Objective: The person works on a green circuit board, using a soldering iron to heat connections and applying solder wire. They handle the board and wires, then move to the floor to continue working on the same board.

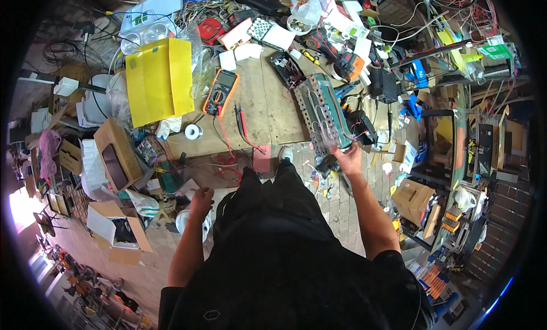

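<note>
One green pack (pixel 326 110) sat gripped in right hand (pixel 348 157), centre-right; left hand (pixel 201 202) hung empty. Positioning seemed underway; next move needed steadiness.

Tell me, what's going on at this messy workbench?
A person's right hand is at the near end of a long green-and-grey part on the workbench; whether it grips firmly is hard to tell. The left hand is off the bench, with nothing visible in it. An orange-edged meter lies on the bench, between a yellow sheet on its left and the long part on its right.
</note>
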The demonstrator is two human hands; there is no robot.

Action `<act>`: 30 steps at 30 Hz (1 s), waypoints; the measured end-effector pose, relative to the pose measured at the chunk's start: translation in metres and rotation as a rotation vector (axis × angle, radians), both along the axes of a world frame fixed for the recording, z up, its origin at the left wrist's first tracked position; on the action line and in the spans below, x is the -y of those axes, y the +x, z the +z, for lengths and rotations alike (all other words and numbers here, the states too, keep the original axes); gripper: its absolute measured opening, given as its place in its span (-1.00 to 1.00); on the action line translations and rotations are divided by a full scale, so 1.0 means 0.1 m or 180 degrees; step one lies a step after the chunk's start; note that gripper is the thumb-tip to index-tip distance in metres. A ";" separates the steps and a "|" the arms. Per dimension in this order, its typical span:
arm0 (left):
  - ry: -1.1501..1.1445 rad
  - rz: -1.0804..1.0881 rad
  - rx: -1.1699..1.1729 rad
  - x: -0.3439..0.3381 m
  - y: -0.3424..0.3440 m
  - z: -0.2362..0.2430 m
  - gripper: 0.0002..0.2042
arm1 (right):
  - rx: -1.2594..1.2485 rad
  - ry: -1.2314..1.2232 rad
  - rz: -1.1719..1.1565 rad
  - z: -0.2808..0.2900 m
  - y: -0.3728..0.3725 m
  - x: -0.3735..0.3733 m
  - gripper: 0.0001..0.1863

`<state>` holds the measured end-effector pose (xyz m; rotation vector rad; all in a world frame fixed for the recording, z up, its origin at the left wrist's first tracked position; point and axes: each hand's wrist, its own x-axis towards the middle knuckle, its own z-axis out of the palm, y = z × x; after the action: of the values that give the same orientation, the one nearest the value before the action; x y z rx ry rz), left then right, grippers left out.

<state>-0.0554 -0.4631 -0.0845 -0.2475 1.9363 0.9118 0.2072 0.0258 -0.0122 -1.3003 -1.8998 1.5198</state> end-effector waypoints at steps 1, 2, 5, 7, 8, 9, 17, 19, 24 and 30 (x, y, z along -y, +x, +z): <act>-0.0036 -0.0023 -0.0005 0.00 0.01 0.00 -0.48 | -0.0026 -0.0093 0.0003 -0.02 0.02 -0.01 -0.42; -0.0072 -0.0049 -0.0009 0.00 0.02 0.01 -0.48 | -0.0051 -0.0187 0.0005 -0.04 0.04 -0.01 -0.41; -0.0118 -0.0096 -0.0001 0.02 0.04 0.03 -0.48 | -0.0136 -0.0355 -0.0118 -0.05 0.04 0.05 -0.44; -0.0140 -0.0120 -0.0022 0.10 0.06 -0.02 -0.48 | -0.0174 -0.0459 -0.0165 -0.08 0.04 0.06 -0.47; -0.0160 -0.0138 -0.0045 0.16 0.06 -0.07 -0.48 | -0.0199 -0.0495 -0.0151 -0.09 0.05 0.06 -0.49; -0.0176 -0.0164 -0.0065 0.17 0.05 -0.07 -0.49 | -0.0222 -0.0529 -0.0146 -0.10 0.06 0.06 -0.50; -0.0206 -0.0216 -0.0060 0.19 -0.01 -0.12 -0.49 | -0.0039 -0.0990 -0.0123 -0.27 0.22 -0.11 -0.54; -0.0165 -0.0210 -0.0114 0.16 0.01 -0.13 -0.48 | -0.0057 -0.1079 -0.0083 -0.13 0.17 -0.11 -0.54; -0.0164 -0.0316 -0.0149 0.09 0.04 -0.16 -0.48 | -0.0109 -0.1086 -0.0062 -0.20 0.21 -0.13 -0.47; -0.0104 0.0011 0.0087 0.05 0.07 -0.03 -0.52 | 0.0342 -0.1435 -0.0019 -0.18 0.26 -0.22 -0.25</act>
<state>-0.0480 -0.4676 -0.0878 -0.2813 1.9272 0.8754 0.2337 0.0481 -0.0302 -1.5974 -1.6650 1.9895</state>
